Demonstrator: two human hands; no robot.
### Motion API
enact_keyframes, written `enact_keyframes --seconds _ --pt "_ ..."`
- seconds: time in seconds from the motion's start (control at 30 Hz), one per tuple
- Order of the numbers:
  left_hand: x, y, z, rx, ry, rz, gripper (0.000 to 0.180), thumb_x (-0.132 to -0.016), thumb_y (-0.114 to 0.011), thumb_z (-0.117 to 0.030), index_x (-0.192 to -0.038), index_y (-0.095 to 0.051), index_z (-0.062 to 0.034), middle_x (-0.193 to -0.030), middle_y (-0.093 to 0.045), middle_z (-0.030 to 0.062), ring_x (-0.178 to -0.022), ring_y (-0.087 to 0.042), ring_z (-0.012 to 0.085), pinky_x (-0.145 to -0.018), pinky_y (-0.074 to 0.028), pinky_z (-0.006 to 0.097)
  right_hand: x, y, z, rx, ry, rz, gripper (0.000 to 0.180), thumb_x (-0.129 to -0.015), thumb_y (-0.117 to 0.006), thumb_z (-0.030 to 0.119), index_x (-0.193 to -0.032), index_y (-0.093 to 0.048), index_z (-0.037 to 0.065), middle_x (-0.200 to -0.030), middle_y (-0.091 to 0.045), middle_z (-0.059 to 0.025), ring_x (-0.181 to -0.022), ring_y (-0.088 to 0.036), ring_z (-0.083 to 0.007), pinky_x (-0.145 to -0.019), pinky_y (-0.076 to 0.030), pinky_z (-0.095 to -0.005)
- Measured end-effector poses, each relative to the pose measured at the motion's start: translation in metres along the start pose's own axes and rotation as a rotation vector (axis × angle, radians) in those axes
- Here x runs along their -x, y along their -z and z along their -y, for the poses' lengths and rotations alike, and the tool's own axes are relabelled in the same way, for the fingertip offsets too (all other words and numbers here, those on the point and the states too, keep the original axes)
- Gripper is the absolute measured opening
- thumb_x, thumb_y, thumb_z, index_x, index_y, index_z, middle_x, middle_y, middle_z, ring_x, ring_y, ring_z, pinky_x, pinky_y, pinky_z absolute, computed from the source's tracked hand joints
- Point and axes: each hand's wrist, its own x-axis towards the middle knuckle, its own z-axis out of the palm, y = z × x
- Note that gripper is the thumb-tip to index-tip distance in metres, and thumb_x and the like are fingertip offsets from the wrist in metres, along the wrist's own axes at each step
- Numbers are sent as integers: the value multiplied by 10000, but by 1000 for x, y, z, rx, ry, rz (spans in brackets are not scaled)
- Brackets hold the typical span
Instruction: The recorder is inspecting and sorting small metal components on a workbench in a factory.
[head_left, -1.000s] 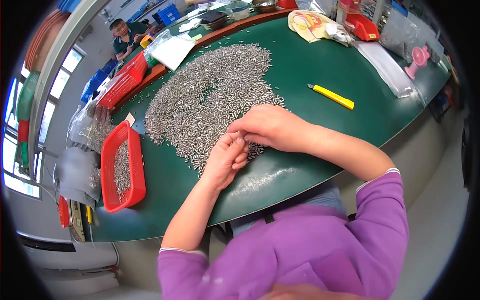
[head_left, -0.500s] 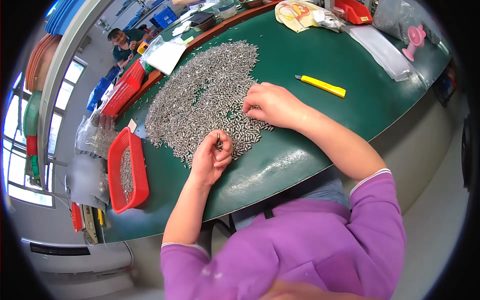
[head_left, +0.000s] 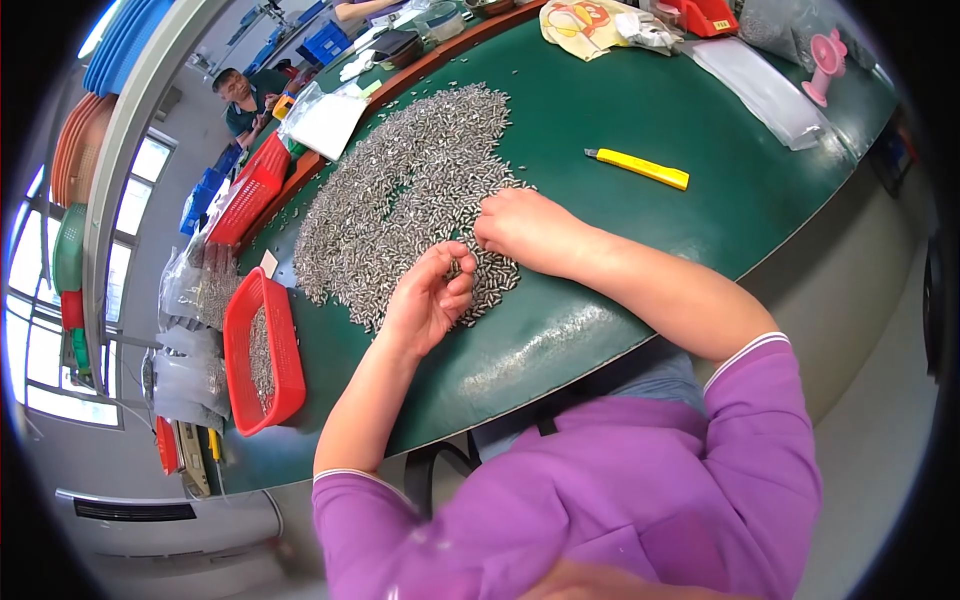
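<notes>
A broad pile of small, shiny metal pins (head_left: pixel 375 215) is spread over the green table. At its near edge my left hand (head_left: pixel 428 300) is turned palm up, with fingers curled and the thumb close to the index finger; whatever it pinches is too small to make out. My right hand (head_left: pixel 525 230) is palm down over the pile's right edge, just beside the left fingertips. Its fingers are bent together, and their tips are mostly hidden, so anything between them does not show.
Left of the pile stands a red basket (head_left: pixel 265 355) with some pins inside. A yellow utility knife (head_left: pixel 640 168) lies to the right, beyond my right forearm. Clear plastic bags (head_left: pixel 755 90) and a pink stand (head_left: pixel 824 68) are at the far right. Another person (head_left: pixel 245 105) sits at the far left.
My right hand has moved slightly nearer and left, closer to my left hand. My left hand has risen a little toward it. The metal pin seen earlier in the left fingers no longer shows clearly.
</notes>
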Motion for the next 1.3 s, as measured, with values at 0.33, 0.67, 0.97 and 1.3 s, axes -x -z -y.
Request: enact_keyframes --seconds 0.33,0.67,0.97,1.3 --pt "10 0 2 65 44 15 123 -933 -424 -68 -1042 -478 -48 -840 -506 56 -553 -368 78 -422 -279 188 -4 25 1 -187 -110 15 111 -758 -627 80 -865 -658 91 -867 -631 -76 -890 -602 -292 -805 -489 -408" --pt "10 4 5 148 65 61 98 -958 -456 -125 -1021 -475 -51 -910 -527 80 -586 -383 77 -425 -278 182 -3 21 9 -89 -64 71 81 -767 -662 136 -815 -614 93 -827 -577 -72 -869 -572 -298 -763 -470 -419" --pt "11 -5 9 -123 51 58 141 -991 -493 -180 -1068 -465 -65 -870 -525 36 -563 -388 58 -427 -294 171 -4 28 27 -484 47 -30 136 -809 -662 100 -943 -645 98 -934 -599 -59 -945 -574 -269 -827 -476 -374" --pt "10 -3 9 -123 -2 11 204 -1023 -413 -214 -1038 -514 -38 -846 -537 58 -559 -376 73 -433 -287 182 7 14 7 -152 -108 -19 213 -793 -668 125 -1005 -667 109 -980 -615 -53 -964 -559 -267 -858 -452 -382"
